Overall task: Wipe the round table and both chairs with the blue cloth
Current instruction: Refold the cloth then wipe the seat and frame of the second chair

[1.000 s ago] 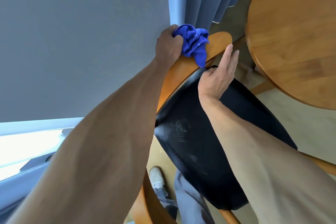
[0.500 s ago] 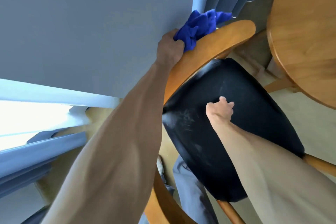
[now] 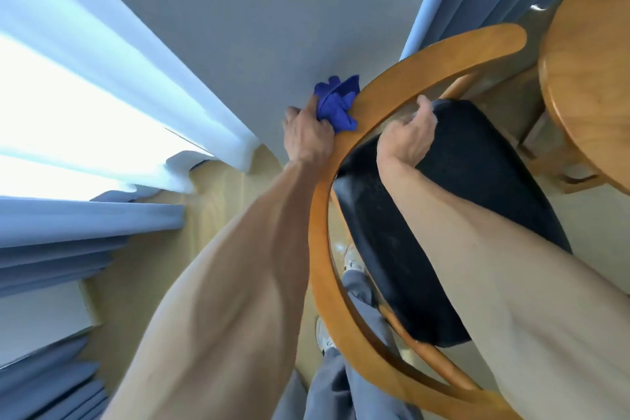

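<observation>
Head view — one blue cloth (image 3: 335, 106) bunched in left hand (image 3: 308, 136) fingers, right hand (image 3: 407, 136) fingers curled on one chair (image 3: 439, 54).

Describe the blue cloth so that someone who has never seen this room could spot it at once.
Start at the chair with the black seat, next to the round wooden table. Follow its curved wooden back rail to the side by the grey wall, where the left hand holds a crumpled wad against it. That blue cloth is vivid royal blue, far deeper than the pale curtains.
</observation>
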